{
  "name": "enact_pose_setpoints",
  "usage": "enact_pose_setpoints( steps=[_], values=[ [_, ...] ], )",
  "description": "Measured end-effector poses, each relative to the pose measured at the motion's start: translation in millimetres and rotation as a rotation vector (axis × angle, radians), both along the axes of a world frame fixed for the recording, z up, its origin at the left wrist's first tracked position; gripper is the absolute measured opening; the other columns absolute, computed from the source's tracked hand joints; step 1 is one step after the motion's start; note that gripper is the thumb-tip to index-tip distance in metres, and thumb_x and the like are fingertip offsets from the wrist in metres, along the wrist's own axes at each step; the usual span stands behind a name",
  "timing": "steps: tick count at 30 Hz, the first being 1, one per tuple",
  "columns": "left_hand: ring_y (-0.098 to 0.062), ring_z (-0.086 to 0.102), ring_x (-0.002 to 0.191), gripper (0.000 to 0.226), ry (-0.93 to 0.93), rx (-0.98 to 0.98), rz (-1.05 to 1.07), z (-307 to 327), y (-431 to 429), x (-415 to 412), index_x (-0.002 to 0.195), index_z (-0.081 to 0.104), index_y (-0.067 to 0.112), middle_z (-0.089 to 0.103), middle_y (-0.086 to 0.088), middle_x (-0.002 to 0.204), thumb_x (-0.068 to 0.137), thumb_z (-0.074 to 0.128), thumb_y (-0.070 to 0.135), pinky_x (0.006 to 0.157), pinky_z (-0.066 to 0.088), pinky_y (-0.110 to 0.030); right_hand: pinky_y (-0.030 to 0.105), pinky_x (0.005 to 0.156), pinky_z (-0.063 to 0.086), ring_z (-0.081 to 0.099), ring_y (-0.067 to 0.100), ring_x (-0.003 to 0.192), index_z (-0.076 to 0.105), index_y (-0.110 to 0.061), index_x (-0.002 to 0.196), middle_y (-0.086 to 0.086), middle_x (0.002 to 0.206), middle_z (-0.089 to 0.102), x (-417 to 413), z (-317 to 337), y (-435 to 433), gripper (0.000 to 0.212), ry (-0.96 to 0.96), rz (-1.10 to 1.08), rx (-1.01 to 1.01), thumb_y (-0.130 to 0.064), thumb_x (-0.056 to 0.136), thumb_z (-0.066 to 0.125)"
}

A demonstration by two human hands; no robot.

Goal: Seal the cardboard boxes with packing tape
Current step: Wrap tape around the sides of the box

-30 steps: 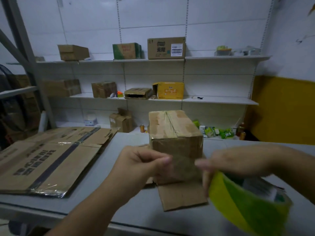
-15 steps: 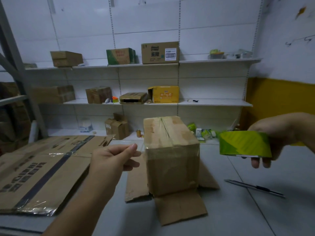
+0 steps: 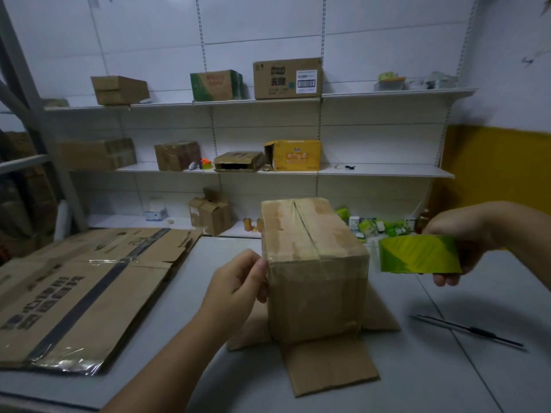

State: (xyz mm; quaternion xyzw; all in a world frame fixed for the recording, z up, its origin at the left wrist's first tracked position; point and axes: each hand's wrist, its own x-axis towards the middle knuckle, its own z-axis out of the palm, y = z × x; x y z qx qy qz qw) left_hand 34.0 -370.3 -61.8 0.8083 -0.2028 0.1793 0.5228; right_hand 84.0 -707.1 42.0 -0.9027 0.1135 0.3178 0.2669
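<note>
I log: left hand point(image 3: 238, 283) pinches clear tape point(image 3: 373, 256) at box point(image 3: 313, 305) corner, centre frame — right hand point(image 3: 468, 234) grips green roll point(image 3: 417, 254).

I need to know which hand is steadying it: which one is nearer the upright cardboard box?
Left. The left hand touches the cardboard box at its upper left edge; the right hand holds the green tape roll off to the box's right, clear of it.

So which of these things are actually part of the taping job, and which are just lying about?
In the job: upright cardboard box, green tape roll in the right hand, clear tape strip pinched by the left hand.
Lying about: flattened cardboard, pen, yellow box on the shelf.
</note>
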Motion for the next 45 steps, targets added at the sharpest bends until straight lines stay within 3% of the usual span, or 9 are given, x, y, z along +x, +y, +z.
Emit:
enact_pose_setpoints(
  steps=[4,7,9,12,23,29,33,41,45],
  values=[
    [-0.009,0.059,0.065,0.032,0.090,-0.106,0.048,-1,3,6,0.083,0.055,0.018,0.060,0.002,0.071,0.086,0.050,0.049,0.061,0.049,-0.027,0.022,0.055,0.044,0.067,0.018,0.066,0.063,-0.005,0.097,0.011,0.079,0.072,4,-1,6,0.046,-0.003,0.005,0.012,-0.030,0.101,0.024],
    [-0.004,0.053,0.090,0.013,-0.544,0.120,0.248,13,0,-7,0.090,0.052,0.021,0.057,0.000,0.095,0.086,0.046,0.032,0.081,0.043,-0.015,0.023,0.056,0.044,0.067,0.016,0.065,0.064,-0.007,0.095,0.009,0.078,0.072,4,-2,6,0.042,-0.005,0.024,0.016,-0.030,0.100,0.028],
    [-0.015,0.048,0.115,0.030,-0.787,0.399,0.157,20,-14,-5,0.108,0.054,0.015,0.057,-0.004,0.118,0.095,0.035,0.033,0.101,0.036,-0.026,0.023,0.057,0.044,0.067,0.016,0.065,0.064,-0.007,0.094,0.009,0.078,0.072,4,-2,6,0.042,-0.008,0.021,0.021,-0.030,0.100,0.028],
    [-0.023,0.055,0.119,0.055,-0.670,0.666,0.122,25,-28,17,0.120,0.060,0.014,0.062,-0.006,0.123,0.099,0.023,0.049,0.097,0.047,-0.045,0.022,0.056,0.045,0.067,0.017,0.066,0.063,-0.005,0.098,0.009,0.079,0.072,2,-3,6,0.043,-0.011,0.019,0.021,-0.031,0.100,0.028],
    [-0.007,0.065,0.098,0.045,-0.686,0.614,-0.091,44,26,20,0.103,0.067,0.015,0.071,0.000,0.101,0.098,0.033,0.044,0.083,0.056,-0.032,0.024,0.053,0.046,0.061,0.017,0.056,0.063,0.000,0.093,0.012,0.077,0.071,-33,-2,20,0.036,-0.024,0.255,0.139,-0.016,0.099,0.032],
    [-0.022,0.066,0.103,0.058,-0.769,0.800,0.220,65,-28,-4,0.105,0.069,0.013,0.069,-0.007,0.112,0.097,0.022,0.047,0.089,0.045,-0.042,0.022,0.050,0.046,0.060,0.015,0.054,0.067,-0.003,0.090,0.011,0.077,0.072,-41,-2,38,0.034,-0.105,0.267,0.096,-0.016,0.098,0.036],
    [-0.018,0.070,0.092,0.071,-0.702,0.998,0.242,47,-52,10,0.109,0.070,0.020,0.072,0.001,0.105,0.098,0.007,0.052,0.067,0.056,-0.033,0.019,0.048,0.045,0.063,0.014,0.053,0.060,-0.004,0.113,0.010,0.076,0.073,-47,-3,34,0.033,-0.125,0.205,0.088,-0.018,0.099,0.034],
    [-0.016,0.071,0.087,0.062,-0.805,0.904,0.016,48,-12,9,0.107,0.070,0.016,0.072,-0.001,0.101,0.100,0.018,0.049,0.065,0.058,-0.035,0.016,0.049,0.041,0.065,0.014,0.052,0.066,-0.005,0.094,0.009,0.069,0.072,-63,-19,15,0.028,0.024,0.085,-0.148,-0.022,0.093,0.044],
    [-0.018,0.071,0.085,0.057,-0.808,0.804,-0.033,49,6,9,0.102,0.071,0.013,0.073,-0.004,0.097,0.101,0.023,0.045,0.074,0.053,-0.035,0.016,0.047,0.045,0.059,0.014,0.045,0.061,-0.008,0.114,0.008,0.068,0.068,-72,-39,17,0.029,0.020,0.097,-0.184,-0.023,0.090,0.051]
  ],
)
